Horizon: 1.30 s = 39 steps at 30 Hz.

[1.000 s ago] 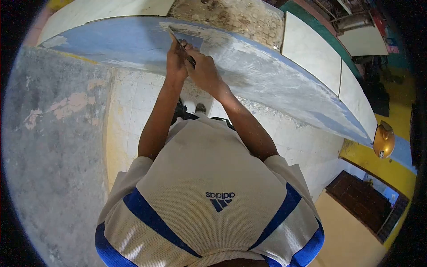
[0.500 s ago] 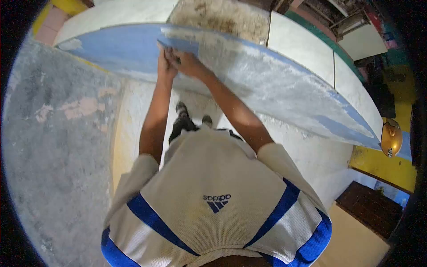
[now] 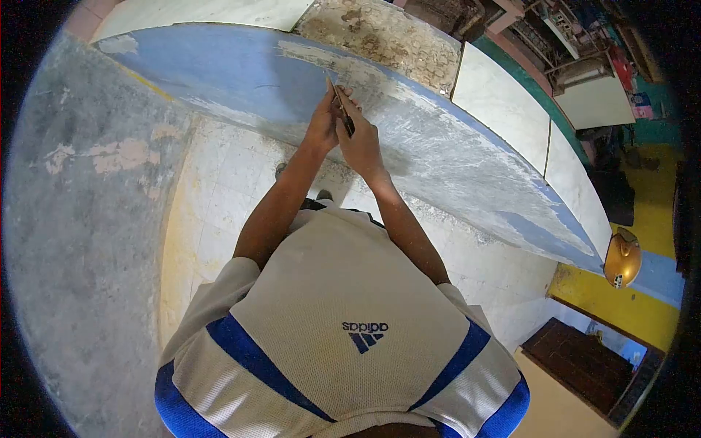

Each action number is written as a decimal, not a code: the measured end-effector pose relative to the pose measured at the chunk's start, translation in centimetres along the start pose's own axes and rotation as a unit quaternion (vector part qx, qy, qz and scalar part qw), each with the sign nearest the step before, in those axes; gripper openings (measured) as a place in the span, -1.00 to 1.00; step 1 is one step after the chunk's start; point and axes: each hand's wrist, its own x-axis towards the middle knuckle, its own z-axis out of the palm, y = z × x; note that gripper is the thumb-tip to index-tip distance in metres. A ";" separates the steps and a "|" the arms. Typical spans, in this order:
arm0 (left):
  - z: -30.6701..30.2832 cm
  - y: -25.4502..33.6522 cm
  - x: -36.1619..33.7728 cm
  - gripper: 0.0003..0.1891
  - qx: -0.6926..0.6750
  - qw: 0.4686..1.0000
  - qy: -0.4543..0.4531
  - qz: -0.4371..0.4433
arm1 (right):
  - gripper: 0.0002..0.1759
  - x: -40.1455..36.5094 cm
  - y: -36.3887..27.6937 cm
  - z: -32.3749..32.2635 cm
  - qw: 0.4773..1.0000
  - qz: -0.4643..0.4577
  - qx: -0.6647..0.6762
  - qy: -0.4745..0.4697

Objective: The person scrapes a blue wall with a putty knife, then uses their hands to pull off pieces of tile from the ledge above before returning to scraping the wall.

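Note:
Both hands are together in front of the blue-painted wall (image 3: 204, 69) of a curved counter. My left hand (image 3: 322, 125) is closed, its thumb and fingertips at a thin, flat scraper (image 3: 333, 87) seen nearly edge-on. My right hand (image 3: 360, 142) is closed round the same tool from the right, with a dark part of it showing between the palms. The scraper's tip overlaps the wall where blue paint gives way to bare grey, scratched plaster (image 3: 445, 146). Fingers cover most of the tool.
White tiles (image 3: 504, 95) top the counter, with a rough untiled patch (image 3: 380, 44) between them. A gold helmet (image 3: 622, 259) hangs at the counter's right end. Pale floor tiles (image 3: 219, 175) lie below, and a grey wall (image 3: 87, 241) stands at left. Cluttered shelves (image 3: 577, 44) are at upper right.
Both hands have moved right along the wall and slightly down, with the scraper turned from flat against the paint to edge-on. The view has shifted a little too.

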 end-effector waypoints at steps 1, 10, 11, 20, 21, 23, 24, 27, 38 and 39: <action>0.4 0.0 0.0 -0.66 0.009 1.000 0.017 0.007 | -0.40 0.3 0.1 0.0 1.000 -0.004 0.000 0.006; -0.9 1.2 0.9 -0.71 -0.087 0.996 -0.022 0.017 | -0.48 1.7 0.0 1.7 0.998 0.059 -0.011 -0.023; -1.0 1.3 0.8 -0.71 -0.091 0.996 -0.013 0.013 | -0.48 1.7 -0.5 1.7 0.997 0.068 -0.006 -0.026; -1.6 3.1 1.5 -0.71 -0.041 0.998 -0.008 0.050 | -0.48 4.1 -0.1 3.3 0.999 0.045 -0.002 -0.024; -1.9 4.3 1.6 -0.72 -0.064 0.996 -0.018 0.060 | -0.48 4.8 0.1 4.1 1.000 0.001 0.021 -0.016; -1.9 8.1 1.9 -0.73 -0.105 0.990 -0.045 0.087 | -0.49 6.5 -1.9 5.9 0.998 0.020 0.022 -0.053; -2.1 9.5 1.9 -0.74 -0.093 0.991 -0.025 0.097 | -0.49 7.6 -2.9 7.0 0.997 0.026 0.023 -0.072; -2.6 12.2 1.1 -0.74 -0.082 0.991 0.005 0.104 | -0.48 8.9 -2.9 9.0 0.994 0.030 0.031 -0.100; 0.7 3.6 -0.3 -0.51 -0.009 0.994 0.004 -0.111 | -0.39 4.0 -0.5 0.5 0.998 -0.006 -0.027 -0.063; 1.1 2.5 -0.6 -0.49 -0.008 0.991 -0.004 -0.132 | -0.40 3.1 -1.3 -0.7 0.993 0.078 -0.023 -0.084</action>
